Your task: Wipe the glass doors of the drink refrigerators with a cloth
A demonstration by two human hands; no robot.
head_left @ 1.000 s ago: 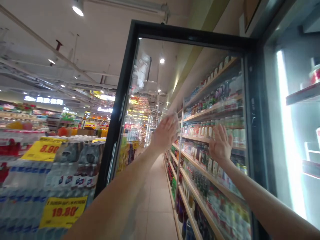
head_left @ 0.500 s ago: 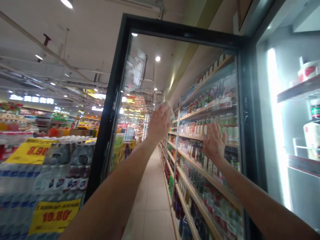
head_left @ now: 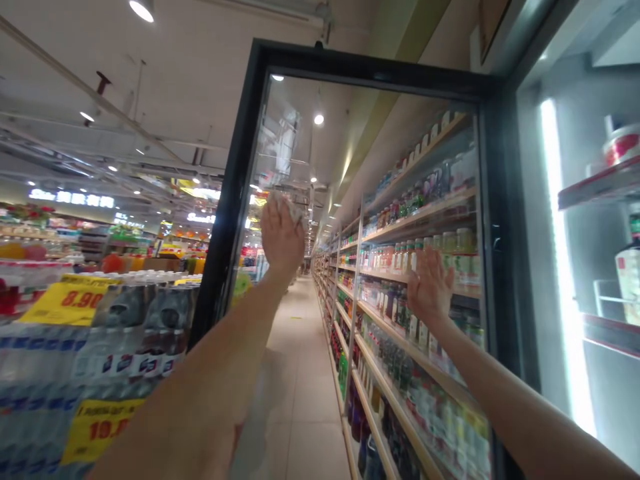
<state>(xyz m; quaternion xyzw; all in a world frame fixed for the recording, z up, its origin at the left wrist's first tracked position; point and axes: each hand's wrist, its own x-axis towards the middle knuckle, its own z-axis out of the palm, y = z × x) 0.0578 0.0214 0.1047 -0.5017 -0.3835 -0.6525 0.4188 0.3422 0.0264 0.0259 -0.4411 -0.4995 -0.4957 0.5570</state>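
Closest to us, our left hand is pressing a crumpled pale wad, perhaps cloth or tissue, against the glass door of a refrigerated cabinet, and the wad is sitting between the palm and the pane. We cannot tell how far that grip is closing on it. Our right hand is resting on the same pane, further right, its grip open and its fingers spreading, holding nothing.

The door's black frame is standing open, and at the right edge of the frame the lit cabinet interior is showing a shelf carrying a red-and-white tub. A bottle with a white label is standing lower down.

At lower left, shrink-wrapped bottled water is stacking up beside the door, with darker bottles on top. Its yellow price cards are reading 8.90 and 19.8, the second card's end disappearing behind our left forearm.

Beyond the glass, shelves of bottled drinks are lining the right of a tiled aisle. At the upper left, a lit white sign is glowing too small to read.
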